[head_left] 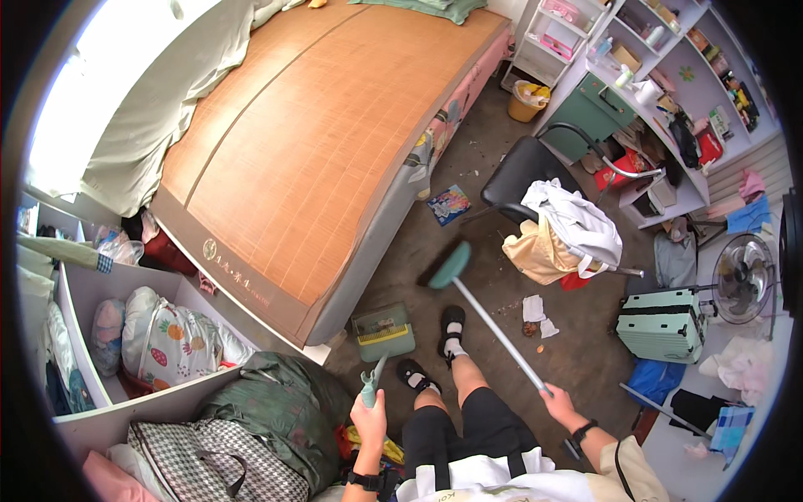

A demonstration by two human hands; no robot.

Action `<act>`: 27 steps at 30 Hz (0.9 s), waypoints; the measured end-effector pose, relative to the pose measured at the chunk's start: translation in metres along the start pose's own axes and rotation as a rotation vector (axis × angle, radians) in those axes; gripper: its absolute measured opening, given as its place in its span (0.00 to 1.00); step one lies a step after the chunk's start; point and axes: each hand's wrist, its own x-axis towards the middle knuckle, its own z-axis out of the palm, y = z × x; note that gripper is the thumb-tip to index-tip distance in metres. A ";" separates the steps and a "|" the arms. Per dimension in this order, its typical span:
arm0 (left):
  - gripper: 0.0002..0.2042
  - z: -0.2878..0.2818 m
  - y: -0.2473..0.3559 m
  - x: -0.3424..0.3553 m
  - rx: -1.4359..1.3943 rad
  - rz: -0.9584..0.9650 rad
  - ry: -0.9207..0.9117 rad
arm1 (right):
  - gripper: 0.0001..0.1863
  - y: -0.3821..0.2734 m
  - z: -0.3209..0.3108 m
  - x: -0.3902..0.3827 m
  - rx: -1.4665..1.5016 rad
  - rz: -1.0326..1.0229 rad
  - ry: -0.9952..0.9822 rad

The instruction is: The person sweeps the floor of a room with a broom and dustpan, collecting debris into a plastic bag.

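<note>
Left hand (369, 416) wrapped round the top of the long-handled dustpan (390, 346) beside the bed (288, 159), right hand (561, 406) fisted on the broom (499, 333) farther right of it, both probably light, stiff, best gripped up high.

White light shines in through the window (92, 92) at ten o'clock, and a pale curtain (159, 117) hangs beside it. A big bed (375, 255) fills eleven o'clock, with a flat brown mat (293, 151) on top. The floor (577, 368) is dark and a bit brown. At one o'clock stands a thin white rack (542, 43). Pale shelves (682, 90) sit at two o'clock, with a green cupboard (585, 109) and a black chair (517, 171) closer in. Open white boxes (96, 414) stand at eight o'clock.
</note>
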 end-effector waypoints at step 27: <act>0.10 0.075 0.211 0.161 0.498 0.114 -0.112 | 0.17 -0.208 0.086 0.462 -0.010 0.015 -0.131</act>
